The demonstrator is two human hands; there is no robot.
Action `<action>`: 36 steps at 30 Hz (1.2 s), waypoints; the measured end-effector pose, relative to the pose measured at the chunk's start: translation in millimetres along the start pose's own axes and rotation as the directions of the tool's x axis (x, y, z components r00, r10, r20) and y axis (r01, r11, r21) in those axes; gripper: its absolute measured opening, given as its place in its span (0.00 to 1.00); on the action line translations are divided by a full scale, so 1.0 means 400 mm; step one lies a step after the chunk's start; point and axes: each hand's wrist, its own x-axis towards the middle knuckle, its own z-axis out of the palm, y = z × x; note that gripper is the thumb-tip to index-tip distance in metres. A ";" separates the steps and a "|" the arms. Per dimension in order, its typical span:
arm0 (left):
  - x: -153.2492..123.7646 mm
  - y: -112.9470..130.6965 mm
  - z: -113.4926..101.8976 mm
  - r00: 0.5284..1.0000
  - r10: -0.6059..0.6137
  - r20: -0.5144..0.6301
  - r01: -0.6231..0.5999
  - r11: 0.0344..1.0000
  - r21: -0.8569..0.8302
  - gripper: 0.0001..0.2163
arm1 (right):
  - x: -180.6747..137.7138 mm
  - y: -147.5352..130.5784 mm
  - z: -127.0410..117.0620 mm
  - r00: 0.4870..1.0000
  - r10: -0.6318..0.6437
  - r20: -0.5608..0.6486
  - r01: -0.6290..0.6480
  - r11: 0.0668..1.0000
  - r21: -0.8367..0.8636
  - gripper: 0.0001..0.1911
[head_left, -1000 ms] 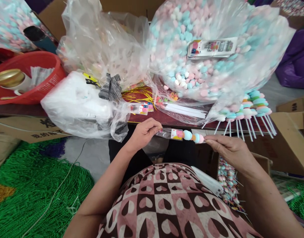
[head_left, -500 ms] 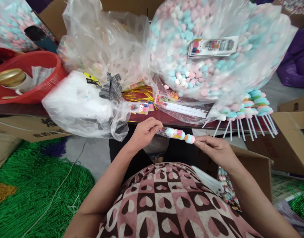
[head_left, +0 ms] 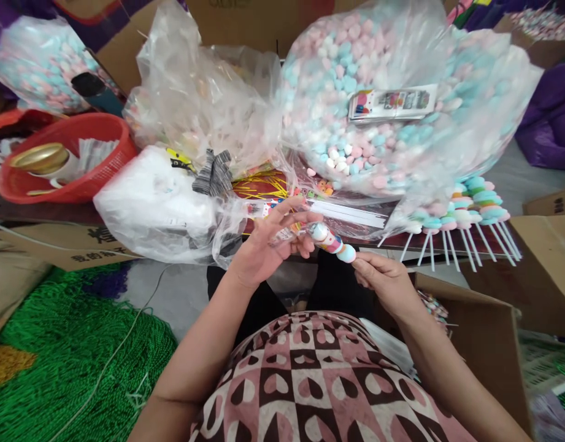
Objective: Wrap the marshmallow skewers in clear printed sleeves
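A marshmallow skewer (head_left: 345, 252) is partly inside a clear printed wrapper (head_left: 328, 239), in front of me near the table edge. My right hand (head_left: 381, 273) is closed at the skewer's lower end, thumb and finger pinched just below a pale blue marshmallow; the stick itself is hidden by the fingers. My left hand (head_left: 268, 245) has its fingers spread, palm turned up. Against those fingers lies the loose top end of the wrapper, not pinched. Beyond the hands, white sticks (head_left: 351, 212) lie in a clear bag.
Finished-looking marshmallow skewers (head_left: 466, 205) overhang the table edge at right. A big marshmallow bag (head_left: 406, 147) bears a stack of printed wrappers (head_left: 392, 103). Yellow twist ties (head_left: 264, 187), a white plastic bag (head_left: 153, 202) and a red basket (head_left: 121, 144) are leftward. An open carton (head_left: 475, 313) stands lower right.
My left hand has gone from pinching the wrapper's top to spread fingers beneath it. My right hand has shifted slightly left, and the wrapper covers more of the skewer.
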 end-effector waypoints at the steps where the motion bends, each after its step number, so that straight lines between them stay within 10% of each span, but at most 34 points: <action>1: 0.002 0.004 -0.002 1.000 0.017 -0.001 -0.017 1.000 0.003 0.39 | 0.005 -0.001 0.009 1.000 -0.002 -0.006 0.002 0.999 0.039 0.16; 7: 0.007 -0.001 -0.016 0.997 0.072 0.001 -0.072 0.996 0.056 0.49 | 0.015 -0.006 0.036 1.000 0.024 0.016 -0.027 0.981 0.194 0.14; 20: 0.047 -0.058 0.053 0.954 -0.052 -0.296 -0.026 0.967 -0.252 0.16 | 0.003 -0.025 0.100 0.996 -0.039 0.075 0.034 0.997 0.064 0.19; 36: 0.057 -0.025 0.080 0.953 0.005 -0.301 -0.138 0.897 -0.421 0.14 | 0.005 -0.023 0.151 0.997 -0.002 0.076 -0.009 0.990 0.142 0.19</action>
